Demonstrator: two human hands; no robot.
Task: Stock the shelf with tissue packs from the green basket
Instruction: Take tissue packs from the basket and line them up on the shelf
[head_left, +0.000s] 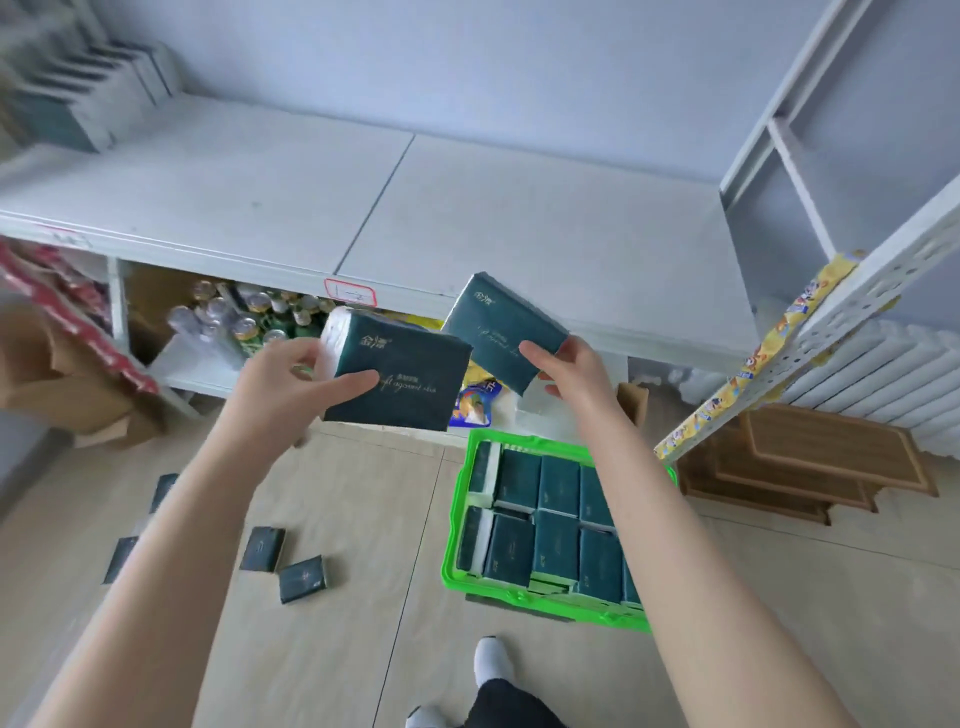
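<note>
The left hand (291, 379) is gripping a dark green tissue pack (397, 374) in front of the shelf (260, 208), its grip closed with the thumb lying across the printed face and the fingers wrapped around the white left end. This pack is being held nearly level, its long axis running left to right with the far right corner tipped slightly down. The right hand (563, 366) is clamping a second tissue pack (501, 330) by its lower right corner, grip closed; that pack is tilting, its long axis slanting from upper left to lower right, the upper end pointing toward the shelf edge. Both packs are hanging in the air, apart from each other, above the floor just beyond the green basket (457, 540), where more packs are standing on edge in rows. Several small dark packs (262, 548) are lying scattered on the floor (337, 649) to the left.
</note>
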